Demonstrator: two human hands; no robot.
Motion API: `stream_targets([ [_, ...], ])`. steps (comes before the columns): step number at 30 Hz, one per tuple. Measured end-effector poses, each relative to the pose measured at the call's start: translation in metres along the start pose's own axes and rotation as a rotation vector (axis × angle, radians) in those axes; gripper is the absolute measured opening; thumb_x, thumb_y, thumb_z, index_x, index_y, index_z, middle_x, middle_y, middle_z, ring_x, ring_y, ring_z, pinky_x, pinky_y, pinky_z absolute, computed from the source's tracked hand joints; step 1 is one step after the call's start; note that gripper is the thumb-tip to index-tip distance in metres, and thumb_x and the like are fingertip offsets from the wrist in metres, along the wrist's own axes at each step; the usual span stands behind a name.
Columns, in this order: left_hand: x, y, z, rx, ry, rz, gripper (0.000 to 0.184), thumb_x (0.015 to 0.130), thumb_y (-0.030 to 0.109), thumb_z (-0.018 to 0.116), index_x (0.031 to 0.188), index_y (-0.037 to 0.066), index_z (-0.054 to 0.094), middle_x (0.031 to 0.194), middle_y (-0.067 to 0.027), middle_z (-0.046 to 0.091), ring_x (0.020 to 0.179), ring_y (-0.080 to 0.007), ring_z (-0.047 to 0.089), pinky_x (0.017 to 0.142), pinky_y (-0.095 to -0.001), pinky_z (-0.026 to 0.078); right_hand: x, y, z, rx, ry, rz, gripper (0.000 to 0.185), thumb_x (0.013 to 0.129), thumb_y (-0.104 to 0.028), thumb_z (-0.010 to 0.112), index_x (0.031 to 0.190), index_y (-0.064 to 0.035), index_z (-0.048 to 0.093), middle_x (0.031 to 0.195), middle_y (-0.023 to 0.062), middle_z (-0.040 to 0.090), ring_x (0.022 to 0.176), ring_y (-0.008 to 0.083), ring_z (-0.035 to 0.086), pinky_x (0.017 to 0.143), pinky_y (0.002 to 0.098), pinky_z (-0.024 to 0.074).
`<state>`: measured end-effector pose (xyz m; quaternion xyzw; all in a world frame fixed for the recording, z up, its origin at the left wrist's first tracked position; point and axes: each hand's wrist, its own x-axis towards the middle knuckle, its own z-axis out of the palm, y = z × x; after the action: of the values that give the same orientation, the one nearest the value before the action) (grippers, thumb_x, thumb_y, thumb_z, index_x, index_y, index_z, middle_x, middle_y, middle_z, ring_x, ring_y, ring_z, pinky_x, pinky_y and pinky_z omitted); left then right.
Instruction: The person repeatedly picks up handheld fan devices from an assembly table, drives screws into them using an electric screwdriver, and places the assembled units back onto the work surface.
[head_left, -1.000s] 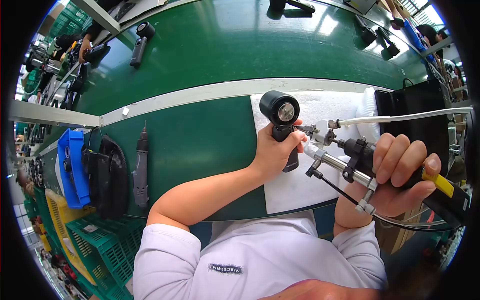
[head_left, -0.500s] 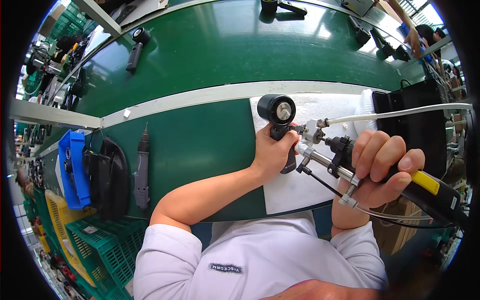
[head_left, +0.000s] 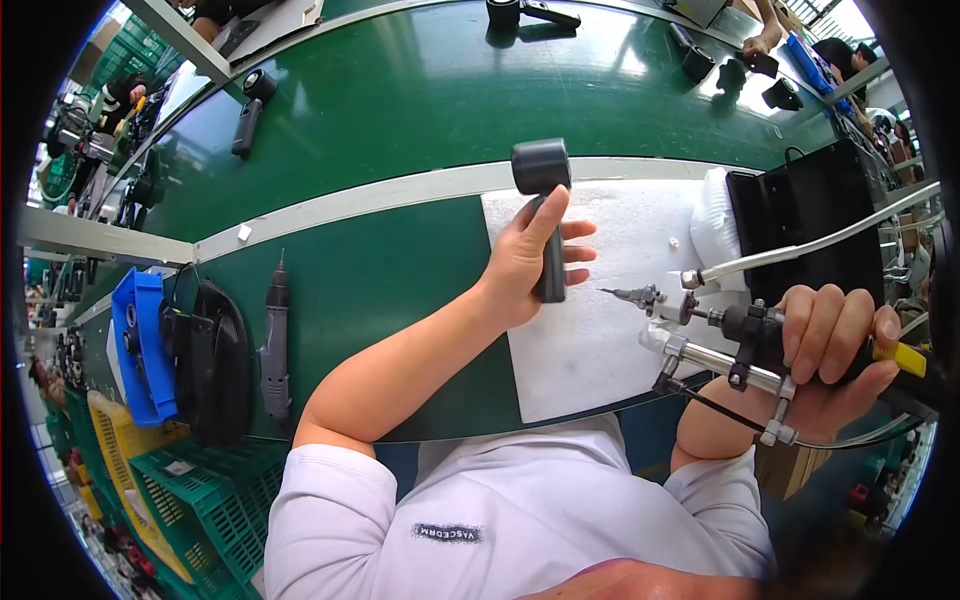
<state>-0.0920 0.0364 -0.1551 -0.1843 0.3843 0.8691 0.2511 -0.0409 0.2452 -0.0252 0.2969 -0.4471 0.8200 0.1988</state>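
Observation:
The handle of a black handheld device (head_left: 541, 168) rests between the thumb and fingers of my left hand (head_left: 530, 250), its round head pointing up past the thumb. My right hand (head_left: 835, 355) wraps round a black power screwdriver (head_left: 757, 328) with a yellow patch, metal tubes and hoses fixed to it. The tool's thin tip points left, over the white mat (head_left: 580, 370), with a gap between it and the device.
A grey electric screwdriver (head_left: 276, 340), a black pouch (head_left: 217, 360) and a blue bin (head_left: 143, 345) lie at the left. A black open box (head_left: 815, 220) stands right. Beyond the white rail (head_left: 340, 212), more devices sit on the green surface; a co-worker's hand (head_left: 762, 42) is far right.
The device has come away from the tool tip and turned, its head now side-on. My right hand has moved right and slightly down with the tool. Devices beyond the rail have shifted left.

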Motion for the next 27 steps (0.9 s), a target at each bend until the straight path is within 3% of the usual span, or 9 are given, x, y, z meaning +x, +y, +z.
stream_targets([
  [4,0.014,-0.016,-0.025,-0.260,-0.329,-0.099,0.037,0.097,0.030,0.055,0.131,0.023,0.044,0.082,-0.0019,0.054,0.066,-0.0119,0.052,0.057,-0.0290,0.045,-0.011,0.019,0.014,0.059,0.008,0.036,0.033,0.097,-0.040,0.055,0.114,-0.0126,0.049,0.067,-0.0037,0.049,0.056,0.0085,0.050,0.055,0.0237,0.0419],
  [8,0.014,-0.015,-0.028,-0.310,-0.342,-0.128,0.039,0.095,0.014,0.049,0.132,0.020,0.042,0.076,-0.0005,0.047,0.062,-0.0105,0.046,0.056,-0.0278,0.043,-0.014,0.032,0.017,0.084,-0.045,0.017,0.035,0.097,-0.041,0.055,0.115,-0.0121,0.049,0.068,-0.0031,0.051,0.055,0.0090,0.051,0.055,0.0237,0.0441],
  [17,0.015,-0.015,-0.027,-0.308,-0.325,-0.121,0.044,0.088,0.010,0.053,0.129,0.018,0.042,0.074,-0.0014,0.047,0.059,-0.0122,0.048,0.054,-0.0294,0.042,-0.014,0.049,0.022,0.067,-0.051,0.008,0.036,0.098,-0.042,0.053,0.116,-0.0115,0.046,0.072,-0.0024,0.049,0.055,0.0089,0.050,0.054,0.0237,0.0417],
  [20,0.012,-0.012,-0.023,-0.283,-0.280,-0.124,0.046,0.087,0.007,0.048,0.132,0.014,0.042,0.073,-0.0032,0.048,0.058,-0.0114,0.047,0.053,-0.0236,0.043,-0.016,0.057,0.024,0.055,-0.048,0.021,0.032,0.098,-0.042,0.053,0.110,-0.0126,0.046,0.070,-0.0026,0.049,0.053,0.0089,0.049,0.053,0.0239,0.0418],
  [23,0.013,-0.011,-0.026,-0.259,-0.282,-0.136,0.049,0.083,0.005,0.047,0.131,0.012,0.042,0.073,-0.0038,0.048,0.056,-0.0107,0.046,0.051,-0.0227,0.042,-0.014,0.065,0.019,0.081,-0.141,0.052,0.030,0.097,-0.041,0.054,0.105,-0.0134,0.045,0.068,-0.0029,0.048,0.051,0.0089,0.048,0.051,0.0241,0.0421],
  [27,0.017,-0.011,-0.029,-0.290,-0.312,-0.164,0.049,0.079,0.003,0.048,0.128,0.010,0.042,0.071,-0.0046,0.048,0.055,-0.0123,0.046,0.052,-0.0246,0.041,-0.014,0.071,0.021,0.076,-0.108,0.073,0.030,0.096,-0.041,0.056,0.103,-0.0142,0.045,0.065,-0.0033,0.047,0.049,0.0086,0.047,0.046,0.0234,0.0408],
])
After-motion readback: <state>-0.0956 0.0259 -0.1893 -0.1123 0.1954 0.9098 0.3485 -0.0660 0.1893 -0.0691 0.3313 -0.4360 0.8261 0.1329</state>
